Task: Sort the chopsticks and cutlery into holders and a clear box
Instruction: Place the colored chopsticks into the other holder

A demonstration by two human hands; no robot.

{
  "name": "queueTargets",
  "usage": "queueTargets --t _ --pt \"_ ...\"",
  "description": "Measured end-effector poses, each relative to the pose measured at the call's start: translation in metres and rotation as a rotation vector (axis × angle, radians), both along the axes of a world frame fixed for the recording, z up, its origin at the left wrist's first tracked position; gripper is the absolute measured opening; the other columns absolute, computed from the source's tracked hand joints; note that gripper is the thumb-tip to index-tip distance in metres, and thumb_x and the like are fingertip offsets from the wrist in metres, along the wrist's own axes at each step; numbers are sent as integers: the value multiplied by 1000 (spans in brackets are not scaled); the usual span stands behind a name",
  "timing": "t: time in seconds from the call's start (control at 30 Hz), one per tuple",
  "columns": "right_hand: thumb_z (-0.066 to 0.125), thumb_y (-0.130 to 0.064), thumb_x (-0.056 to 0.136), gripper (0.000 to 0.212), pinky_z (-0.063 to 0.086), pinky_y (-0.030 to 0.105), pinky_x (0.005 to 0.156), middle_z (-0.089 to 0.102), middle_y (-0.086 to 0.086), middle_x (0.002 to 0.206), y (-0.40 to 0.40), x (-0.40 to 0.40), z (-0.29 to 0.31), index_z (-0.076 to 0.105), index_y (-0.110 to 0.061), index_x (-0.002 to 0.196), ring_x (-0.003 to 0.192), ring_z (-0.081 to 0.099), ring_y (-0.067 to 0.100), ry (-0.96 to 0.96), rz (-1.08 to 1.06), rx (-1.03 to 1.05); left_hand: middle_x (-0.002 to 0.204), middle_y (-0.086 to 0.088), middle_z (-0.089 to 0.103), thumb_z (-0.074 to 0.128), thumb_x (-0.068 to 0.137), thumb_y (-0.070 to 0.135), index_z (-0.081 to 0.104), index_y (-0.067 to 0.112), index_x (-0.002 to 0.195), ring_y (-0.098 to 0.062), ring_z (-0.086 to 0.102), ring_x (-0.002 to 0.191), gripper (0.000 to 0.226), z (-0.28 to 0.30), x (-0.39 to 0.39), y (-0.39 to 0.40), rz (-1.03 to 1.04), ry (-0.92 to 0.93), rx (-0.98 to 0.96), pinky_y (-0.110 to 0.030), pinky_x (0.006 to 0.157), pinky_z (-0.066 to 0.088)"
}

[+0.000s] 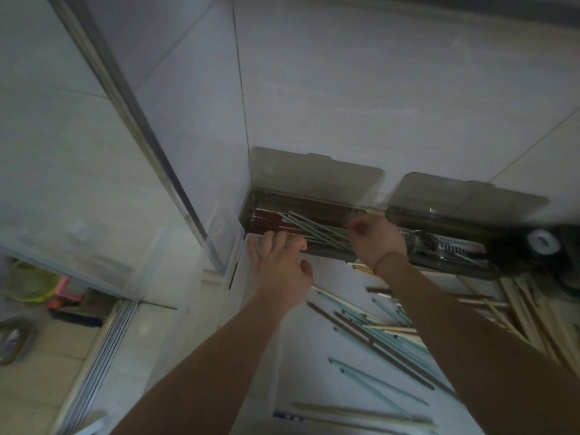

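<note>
Both hands work at the left holder (266, 200), a smoky lidded tray standing open against the tiled wall in the corner. The left hand (282, 265) rests at the tray's front edge with its fingers (271, 240) spread and fairly straight over the dark red chopsticks (266, 219) lying inside. The right hand (376, 240) has its fingers curled in at the near ends of a bunch of pale green chopsticks (314, 229), which lie askew across the red ones; whether it truly pinches them I cannot tell. To do this step well, the green bunch wants squaring parallel with the red, ends butted to one wall. The right holder (455, 246) holds metal cutlery, and many loose chopsticks (386, 340) wait on the counter (314, 387).
</note>
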State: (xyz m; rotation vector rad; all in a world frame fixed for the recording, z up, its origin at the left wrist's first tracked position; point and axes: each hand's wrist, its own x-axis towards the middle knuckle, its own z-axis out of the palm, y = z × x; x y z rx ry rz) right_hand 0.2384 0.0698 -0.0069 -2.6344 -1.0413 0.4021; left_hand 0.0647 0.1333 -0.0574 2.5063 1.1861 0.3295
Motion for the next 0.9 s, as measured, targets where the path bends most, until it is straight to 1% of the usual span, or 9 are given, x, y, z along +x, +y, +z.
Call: queueTargets --t 0.1,0.17,0.27,0.4,0.47,0.53,0.67,0.8,0.9 --pt "42 -46 95 29 44 33 77 69 6 98 -1 -8 -8 65 -29 96 95 62 30 -126 258 -76 110 6 50 50 75 36 56 33 104 -24 37 119 30 -2 1 -1 10 -1 7 -60 117 8" --pt "31 -51 98 39 37 36 87 68 6 96 -2 -10 -14 63 -28 102 97 60 28 -92 383 -126 109 6 50 52 76 35 56 32 104 -24 37 119 29 -3 1 0 8 -4 14 -60 117 8" --pt "23 -53 99 46 28 37 93 68 4 103 -2 -8 -25 59 -29 112 104 59 25 -89 442 -187 111 6 50 52 77 35 56 32 105 -24 36 120 28 -3 0 0 -1 7 15 -60 117 8" --pt "25 -54 98 44 23 39 101 66 0 114 -4 -1 -33 59 -32 116 114 54 22 -84 478 -175 111 7 49 53 78 34 55 32 105 -24 37 119 28 -2 0 1 -7 1 8 -60 117 8" --pt "23 -60 92 56 28 45 107 65 1 117 -8 4 -36 62 -27 116 115 54 24 -34 431 -83 111 6 49 54 77 34 55 32 105 -24 37 120 28 -2 1 1 -3 2 11 -60 117 8" --pt "31 -55 88 57 41 42 100 68 7 110 -18 7 -38 68 -17 109 107 58 29 -49 348 125 112 6 49 55 77 34 56 32 106 -24 37 120 28 -2 1 0 -5 -1 13 -60 117 7" --pt "49 -29 86 29 50 34 81 69 5 88 -55 0 -36 71 -12 93 83 62 27 -249 271 485 111 6 49 53 77 35 57 32 106 -24 37 119 29 -1 0 1 -4 -10 10 -58 117 6" --pt "60 -21 82 11 53 28 62 68 -3 83 -93 -24 -47 70 -22 86 74 63 21 -241 518 395 111 7 49 56 77 35 57 33 105 -24 38 119 28 -4 2 1 10 -6 23 -56 117 6" --pt "55 -29 83 14 52 26 55 67 -6 83 -120 -45 -62 69 -26 86 72 63 19 -206 705 222 112 7 48 59 80 34 56 33 106 -24 37 120 27 -6 2 1 5 9 29 -56 117 6"
